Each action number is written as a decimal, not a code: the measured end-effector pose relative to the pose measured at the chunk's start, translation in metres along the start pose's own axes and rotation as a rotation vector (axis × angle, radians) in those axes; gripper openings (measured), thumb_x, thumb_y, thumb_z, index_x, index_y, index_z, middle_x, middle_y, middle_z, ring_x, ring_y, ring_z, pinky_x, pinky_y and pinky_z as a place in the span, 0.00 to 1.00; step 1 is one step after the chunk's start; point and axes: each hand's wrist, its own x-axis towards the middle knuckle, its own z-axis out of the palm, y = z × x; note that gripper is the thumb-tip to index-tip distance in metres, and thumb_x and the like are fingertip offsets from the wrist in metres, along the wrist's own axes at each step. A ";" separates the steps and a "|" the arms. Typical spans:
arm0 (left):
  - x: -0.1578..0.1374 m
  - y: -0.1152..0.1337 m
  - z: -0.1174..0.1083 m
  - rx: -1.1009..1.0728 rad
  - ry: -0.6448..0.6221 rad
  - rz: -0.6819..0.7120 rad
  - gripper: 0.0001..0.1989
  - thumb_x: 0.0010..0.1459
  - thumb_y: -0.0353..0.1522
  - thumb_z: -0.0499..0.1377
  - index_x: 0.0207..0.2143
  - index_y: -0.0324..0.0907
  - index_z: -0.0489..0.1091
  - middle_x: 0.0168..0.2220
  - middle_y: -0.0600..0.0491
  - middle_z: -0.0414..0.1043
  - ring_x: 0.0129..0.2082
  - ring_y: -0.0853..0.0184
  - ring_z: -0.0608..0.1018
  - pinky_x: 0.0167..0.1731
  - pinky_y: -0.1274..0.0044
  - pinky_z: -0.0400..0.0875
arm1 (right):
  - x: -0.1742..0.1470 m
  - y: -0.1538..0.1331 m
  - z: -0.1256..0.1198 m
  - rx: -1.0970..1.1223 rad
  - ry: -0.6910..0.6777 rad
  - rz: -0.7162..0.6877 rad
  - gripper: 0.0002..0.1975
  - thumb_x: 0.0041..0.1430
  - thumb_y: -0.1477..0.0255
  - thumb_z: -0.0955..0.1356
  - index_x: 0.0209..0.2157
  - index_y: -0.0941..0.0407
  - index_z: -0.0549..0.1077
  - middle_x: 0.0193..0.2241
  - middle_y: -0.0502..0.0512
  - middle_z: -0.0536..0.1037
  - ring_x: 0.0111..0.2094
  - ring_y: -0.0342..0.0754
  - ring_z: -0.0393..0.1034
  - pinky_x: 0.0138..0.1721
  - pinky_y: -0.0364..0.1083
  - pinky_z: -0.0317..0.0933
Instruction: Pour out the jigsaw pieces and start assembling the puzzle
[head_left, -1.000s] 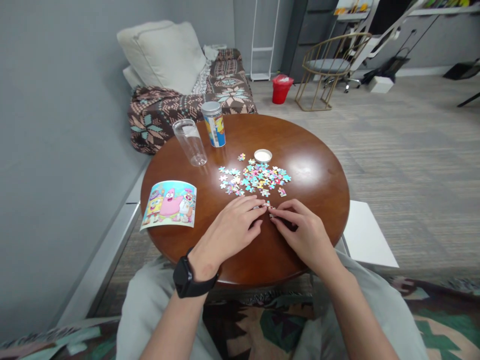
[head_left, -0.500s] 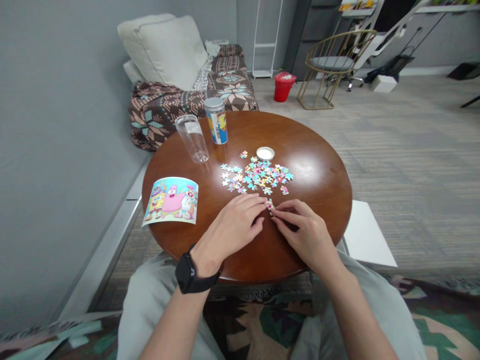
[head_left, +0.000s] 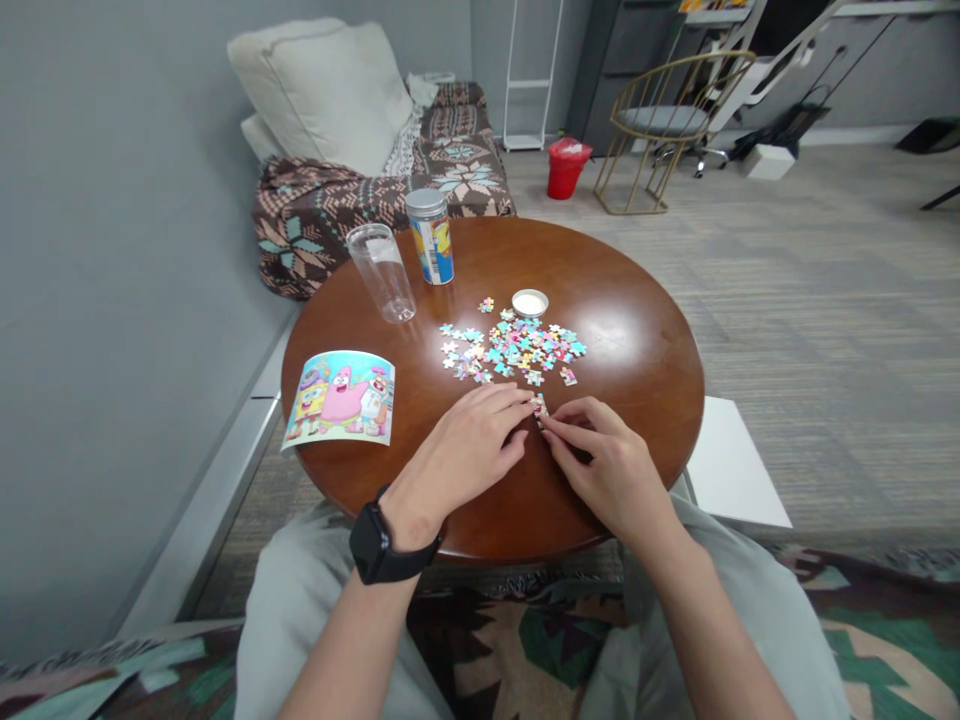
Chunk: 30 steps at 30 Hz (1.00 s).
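Two or more joined jigsaw pieces (head_left: 539,404) lie on the round wooden table between my hands. My left hand (head_left: 474,440), with a black watch at its wrist, rests flat with fingers stretched out, their tips touching the upper left side of these pieces. My right hand (head_left: 611,455) pinches the lower end of the pieces between thumb and fingers; the fingertips partly hide what they grip. Just beyond my hands spreads a loose pile of jigsaw pieces (head_left: 525,345), with a single pink jigsaw piece (head_left: 568,376) at its near right edge.
On the table (head_left: 637,390), a curved cartoon picture sheet (head_left: 345,398) lies at left. Behind stand a clear plastic cup (head_left: 384,275) and a cartoon-printed can (head_left: 433,240). A round lid (head_left: 529,303) lies behind the pile. A red bin (head_left: 566,168) stands on the floor.
The whole view has shifted very slightly. Both hands stay at the joined jigsaw pieces in nearly the same pose, and nothing else has visibly moved.
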 end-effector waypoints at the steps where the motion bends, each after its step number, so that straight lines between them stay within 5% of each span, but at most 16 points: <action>1: 0.000 0.000 0.000 -0.001 -0.001 0.003 0.17 0.64 0.27 0.56 0.54 0.43 0.72 0.57 0.49 0.74 0.61 0.62 0.72 0.64 0.64 0.66 | 0.000 -0.001 0.000 -0.013 -0.001 0.000 0.12 0.66 0.73 0.64 0.42 0.53 0.81 0.37 0.58 0.77 0.39 0.50 0.73 0.42 0.50 0.72; 30: 0.002 0.001 -0.002 0.009 -0.032 0.013 0.17 0.63 0.26 0.55 0.54 0.43 0.71 0.58 0.48 0.72 0.60 0.61 0.72 0.64 0.63 0.66 | -0.002 -0.004 0.001 -0.071 0.006 -0.025 0.13 0.68 0.74 0.63 0.42 0.56 0.80 0.39 0.60 0.76 0.40 0.51 0.73 0.43 0.52 0.71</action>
